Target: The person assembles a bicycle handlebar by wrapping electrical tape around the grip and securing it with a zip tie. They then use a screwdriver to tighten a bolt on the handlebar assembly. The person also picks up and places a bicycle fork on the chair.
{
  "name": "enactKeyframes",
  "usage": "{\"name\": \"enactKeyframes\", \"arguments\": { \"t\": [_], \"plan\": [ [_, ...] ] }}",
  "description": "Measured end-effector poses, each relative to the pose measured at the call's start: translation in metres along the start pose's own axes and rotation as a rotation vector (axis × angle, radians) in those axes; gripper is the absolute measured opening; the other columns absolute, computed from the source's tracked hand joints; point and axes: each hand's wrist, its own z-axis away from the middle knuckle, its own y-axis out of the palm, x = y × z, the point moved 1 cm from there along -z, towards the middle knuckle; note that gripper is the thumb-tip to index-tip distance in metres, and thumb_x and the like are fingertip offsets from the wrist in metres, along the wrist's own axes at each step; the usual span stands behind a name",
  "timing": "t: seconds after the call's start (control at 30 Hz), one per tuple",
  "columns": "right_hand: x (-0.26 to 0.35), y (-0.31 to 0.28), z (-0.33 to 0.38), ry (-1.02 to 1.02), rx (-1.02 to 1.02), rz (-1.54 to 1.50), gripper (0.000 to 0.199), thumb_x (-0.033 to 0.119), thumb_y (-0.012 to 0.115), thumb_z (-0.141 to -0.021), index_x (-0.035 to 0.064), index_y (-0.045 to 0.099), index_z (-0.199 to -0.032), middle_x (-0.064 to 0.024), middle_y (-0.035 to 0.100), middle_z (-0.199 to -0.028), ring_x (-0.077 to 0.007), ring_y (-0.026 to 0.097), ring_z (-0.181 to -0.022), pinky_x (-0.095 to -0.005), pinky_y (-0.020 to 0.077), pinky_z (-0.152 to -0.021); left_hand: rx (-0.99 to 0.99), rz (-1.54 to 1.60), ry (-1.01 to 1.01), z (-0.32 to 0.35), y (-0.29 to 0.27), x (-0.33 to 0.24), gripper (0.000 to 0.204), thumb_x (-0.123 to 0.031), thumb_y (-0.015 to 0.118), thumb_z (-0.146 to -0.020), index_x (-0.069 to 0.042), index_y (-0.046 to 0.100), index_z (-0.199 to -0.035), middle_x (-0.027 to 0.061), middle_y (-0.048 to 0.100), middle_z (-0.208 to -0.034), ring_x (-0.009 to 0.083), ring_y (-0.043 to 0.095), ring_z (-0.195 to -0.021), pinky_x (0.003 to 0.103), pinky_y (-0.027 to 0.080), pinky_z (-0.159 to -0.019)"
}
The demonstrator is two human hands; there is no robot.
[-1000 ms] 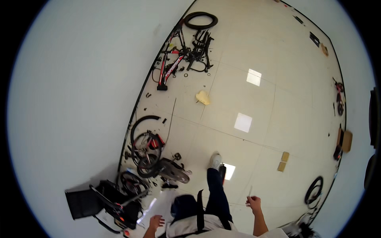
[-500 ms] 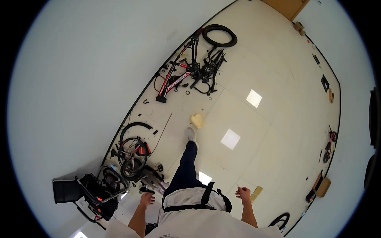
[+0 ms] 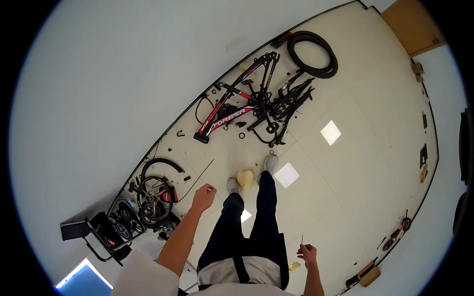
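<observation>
I stand on a pale tiled floor, both feet visible below me. My left hand (image 3: 203, 196) hangs forward with fingers curled around a small thin object I cannot make out. My right hand (image 3: 307, 252) is low at my side, pinching a thin dark rod that points up. A yellow cloth (image 3: 245, 177) lies between my shoes. Ahead, a red, black and white bicycle frame (image 3: 232, 114) lies on the floor amid black parts, with a black tyre (image 3: 313, 54) beyond it.
Wheels and tyres (image 3: 155, 192) are stacked by the white wall at left, beside a black stand with tools (image 3: 101, 232). Small bolts lie scattered near the frame. A wooden door (image 3: 412, 24) is at far right; small items line the right wall (image 3: 423, 163).
I have walked forward toward the bicycle frame, which is now larger and nearer. The yellow cloth is now at my feet. My left hand has lifted forward.
</observation>
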Motion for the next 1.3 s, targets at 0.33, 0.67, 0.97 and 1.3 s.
{"name": "enactKeyframes", "arguments": {
  "t": [0.33,0.67,0.97,1.3],
  "plan": [
    [0.29,0.188,-0.493,0.018,0.124,0.054,0.02,0.019,0.068,-0.091,0.0002,0.061,-0.091,-0.0103,0.065,-0.077,-0.021,0.067,-0.069,-0.0334,0.0558,-0.059,-0.005,0.067,-0.063,-0.6,0.183,0.003,0.027,-0.027,0.061,-0.09,-0.002,0.068,-0.097,0.012,0.071,-0.086,0.0262,0.068,-0.081,0.036,0.053,-0.075],
    [0.146,0.287,-0.835,0.141,0.129,0.701,0.037,0.029,0.064,-0.094,-0.0015,0.068,-0.115,-0.0137,0.07,-0.099,-0.0194,0.062,-0.088,-0.0347,0.0515,-0.077,-0.277,-0.15,0.05,-1.144,0.304,0.118,0.052,-0.031,0.062,-0.092,0.002,0.05,-0.13,0.0262,0.053,-0.127,0.0432,0.055,-0.115,0.048,0.047,-0.097],
    [0.158,0.381,-0.902,0.421,0.13,0.361,0.043,0.033,0.064,-0.095,-0.0017,0.062,-0.121,-0.012,0.065,-0.114,-0.0218,0.059,-0.102,-0.0382,0.0491,-0.083,-0.438,-0.081,0.081,-1.286,0.347,0.137,0.039,-0.036,0.059,-0.095,-0.004,0.056,-0.118,0.0171,0.06,-0.115,0.0366,0.058,-0.11,0.049,0.05,-0.087],
    [0.301,0.388,-0.793,0.42,0.06,0.27,0.026,0.02,0.058,-0.099,-0.001,0.066,-0.113,-0.0092,0.067,-0.094,-0.0159,0.06,-0.076,-0.0318,0.0505,-0.065,-0.473,0.268,0.013,-1.109,0.371,0.132,0.018,-0.015,0.059,-0.097,0.0,0.052,-0.091,0.0168,0.063,-0.076,0.0309,0.065,-0.071,0.039,0.05,-0.063]
  ]
}}
